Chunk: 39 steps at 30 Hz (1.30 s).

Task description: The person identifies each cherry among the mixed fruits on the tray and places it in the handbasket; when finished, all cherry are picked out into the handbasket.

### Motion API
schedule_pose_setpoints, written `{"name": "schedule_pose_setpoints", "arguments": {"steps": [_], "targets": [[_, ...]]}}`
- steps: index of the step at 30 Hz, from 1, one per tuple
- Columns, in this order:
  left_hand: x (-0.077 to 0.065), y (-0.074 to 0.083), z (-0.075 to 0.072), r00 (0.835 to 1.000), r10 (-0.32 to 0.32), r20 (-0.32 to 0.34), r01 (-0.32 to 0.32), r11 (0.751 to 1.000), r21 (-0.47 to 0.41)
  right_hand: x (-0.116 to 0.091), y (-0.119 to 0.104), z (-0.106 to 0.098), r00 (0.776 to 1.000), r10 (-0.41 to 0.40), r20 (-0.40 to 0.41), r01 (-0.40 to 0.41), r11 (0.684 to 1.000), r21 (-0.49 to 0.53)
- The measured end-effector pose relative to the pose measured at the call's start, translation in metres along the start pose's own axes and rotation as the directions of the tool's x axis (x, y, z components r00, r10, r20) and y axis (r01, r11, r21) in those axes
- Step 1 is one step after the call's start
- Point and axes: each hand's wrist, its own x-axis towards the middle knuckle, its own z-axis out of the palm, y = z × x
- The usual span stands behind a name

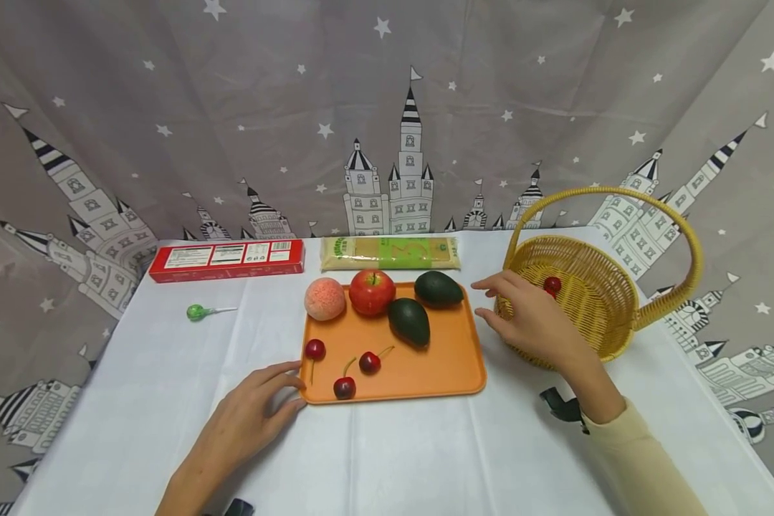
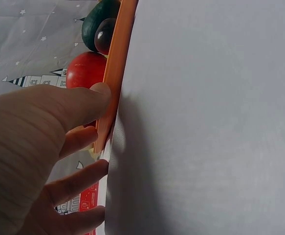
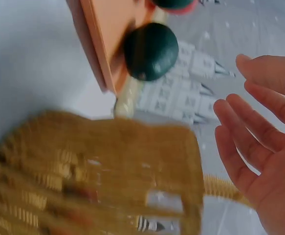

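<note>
An orange tray (image 1: 451, 373) holds a peach (image 1: 325, 299), a red apple (image 1: 372, 292), two dark green avocados (image 1: 409, 322) and three dark red cherries (image 1: 345, 388) with stems. At the tray's front left corner rests my left hand (image 1: 251, 408); its thumb (image 2: 101, 93) touches the rim and the other fingers spread loosely beside it. My right hand (image 1: 532, 315) hovers over the left rim of a yellow wicker basket (image 1: 574, 247), fingers loosely bent, pointing toward the tray, nothing in them. Inside the basket lie small red cherries (image 1: 552, 285).
Behind the tray lies a pack of noodles (image 1: 390, 254), with a red box (image 1: 227, 260) to its left. A green lollipop (image 1: 196, 312) lies left of the tray. The basket's tall handle (image 1: 674, 215) arches up on the right. A grey castle-print curtain (image 1: 264, 107) hangs behind the white-covered table (image 1: 419, 459).
</note>
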Motion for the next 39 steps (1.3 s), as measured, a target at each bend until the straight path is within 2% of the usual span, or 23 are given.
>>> {"name": "schedule_pose_setpoints", "arguments": {"steps": [9, 18, 23, 27, 33, 39], "targets": [[-0.001, -0.002, 0.002, 1.0, 0.02, -0.019, -0.02, 1.0, 0.001, 0.012, -0.022, 0.032, 0.987, -0.153, 0.044, 0.149, 0.986, 0.075], [-0.002, -0.002, 0.002, 0.999, 0.027, -0.026, -0.027, 1.0, -0.005, 0.025, -0.053, 0.052, 0.971, -0.194, 0.14, 0.179, 0.977, 0.113], [-0.002, -0.002, 0.001, 0.999, 0.026, -0.025, -0.026, 1.0, -0.007, 0.029, -0.064, 0.063, 0.956, -0.248, 0.159, 0.233, 0.966, 0.108], [-0.002, -0.001, 0.001, 1.0, 0.021, -0.02, -0.021, 1.0, -0.004, 0.031, -0.07, 0.071, 0.946, -0.26, 0.195, 0.238, 0.963, 0.127], [0.0, -0.001, 0.001, 1.0, 0.013, -0.012, -0.013, 1.0, 0.001, 0.035, -0.079, 0.084, 0.92, -0.279, 0.274, 0.25, 0.959, 0.138], [0.0, -0.001, 0.001, 1.0, 0.012, -0.011, -0.012, 1.0, 0.002, 0.036, -0.087, 0.093, 0.898, -0.312, 0.311, 0.294, 0.95, 0.105]]}}
